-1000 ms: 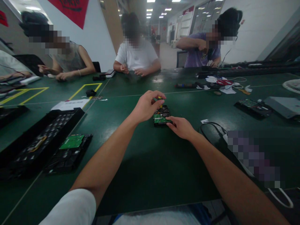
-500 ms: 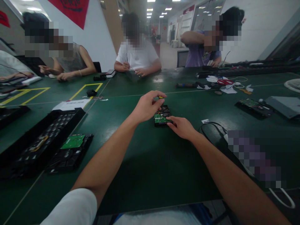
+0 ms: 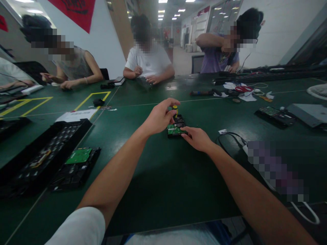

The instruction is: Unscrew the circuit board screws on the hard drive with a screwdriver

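Note:
On the green table a hard drive (image 3: pixel 173 129) lies with its green circuit board facing up. Over its far side, my left hand (image 3: pixel 160 116) has thumb and fingers closed around a small screwdriver (image 3: pixel 175 107) with a yellow cap and yellow parts lower down. The screwdriver stands about upright; its tip is too small to make out. My right hand (image 3: pixel 198 137) grips the drive's near right edge, thumb low and fingers on the board side. Left of my left forearm rests another hard drive (image 3: pixel 79 156), also board side up.
A long black tray (image 3: pixel 74 131) lies at the left beside a white paper (image 3: pixel 75 115). At the right are a cable (image 3: pixel 231 134), another drive (image 3: pixel 274 115) and a grey box (image 3: pixel 309 114). Several people sit across the table; scissors (image 3: pixel 242 89) lie among scraps.
My left fingers have shifted slightly on the screwdriver, and more of its yellow cap and lower part shows. My right hand stays on the hard drive. The whole view has shifted a little.

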The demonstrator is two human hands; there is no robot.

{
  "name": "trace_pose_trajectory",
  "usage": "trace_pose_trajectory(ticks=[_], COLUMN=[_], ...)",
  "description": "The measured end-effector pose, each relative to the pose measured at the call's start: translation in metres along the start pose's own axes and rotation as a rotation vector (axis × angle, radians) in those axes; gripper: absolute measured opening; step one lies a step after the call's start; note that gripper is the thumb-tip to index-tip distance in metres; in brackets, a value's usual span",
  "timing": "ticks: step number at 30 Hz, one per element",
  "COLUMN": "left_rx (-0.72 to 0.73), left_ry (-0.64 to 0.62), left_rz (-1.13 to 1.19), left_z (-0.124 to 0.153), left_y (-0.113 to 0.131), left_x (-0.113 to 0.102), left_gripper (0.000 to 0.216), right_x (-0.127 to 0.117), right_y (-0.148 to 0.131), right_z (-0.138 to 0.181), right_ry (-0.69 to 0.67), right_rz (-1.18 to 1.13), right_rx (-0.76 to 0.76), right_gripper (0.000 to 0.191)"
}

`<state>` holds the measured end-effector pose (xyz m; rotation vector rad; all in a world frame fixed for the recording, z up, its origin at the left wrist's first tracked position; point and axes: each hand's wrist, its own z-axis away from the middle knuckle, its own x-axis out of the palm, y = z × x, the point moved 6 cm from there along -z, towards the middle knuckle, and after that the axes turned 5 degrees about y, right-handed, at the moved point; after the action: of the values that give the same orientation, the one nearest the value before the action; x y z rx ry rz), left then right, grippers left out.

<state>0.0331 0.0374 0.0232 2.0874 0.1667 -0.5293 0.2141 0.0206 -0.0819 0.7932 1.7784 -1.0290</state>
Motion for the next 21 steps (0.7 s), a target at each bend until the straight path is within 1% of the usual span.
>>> trace_pose_trajectory(ticks=[4, 8, 10, 13, 15, 17, 21], left_rx=[-0.003, 0.038, 0.049, 0.033, 0.004, -0.033, -0.103], left_ry=[-0.012, 0.072, 0.085, 0.071, 0.055, 0.026, -0.041], left_rz=[0.002, -0.054, -0.079, -0.064, -0.019, 0.047, 0.139], left_z=[-0.0011, -0.0023, -0.0025, -0.002, -0.0013, -0.0004, 0.0002], left_y=[-0.0045, -0.0082, -0.0085, -0.0073, -0.0054, -0.0032, -0.0024], left_x=[0.0012, -0.0034, -0.0044, -0.0047, -0.0045, -0.0031, 0.002], left_gripper=[0.025, 0.018, 0.015, 0.015, 0.019, 0.026, 0.027], right_x=[-0.0003, -0.0001, -0.0002, -0.0004, 0.0, 0.0005, 0.0011], right_y=[-0.0004, -0.0003, -0.0002, -0.0004, -0.0002, 0.0003, 0.0005], right_z=[0.0005, 0.0006, 0.0007, 0.0009, 0.001, 0.0008, 0.0], right_ry=[0.003, 0.009, 0.011, 0.013, 0.012, 0.015, 0.02], right_rz=[-0.012, -0.012, -0.01, -0.007, -0.008, -0.008, -0.01], right_rx=[-0.005, -0.005, -0.004, -0.008, -0.009, -0.008, -0.018], right_gripper=[0.041, 0.041, 0.04, 0.04, 0.04, 0.04, 0.04])
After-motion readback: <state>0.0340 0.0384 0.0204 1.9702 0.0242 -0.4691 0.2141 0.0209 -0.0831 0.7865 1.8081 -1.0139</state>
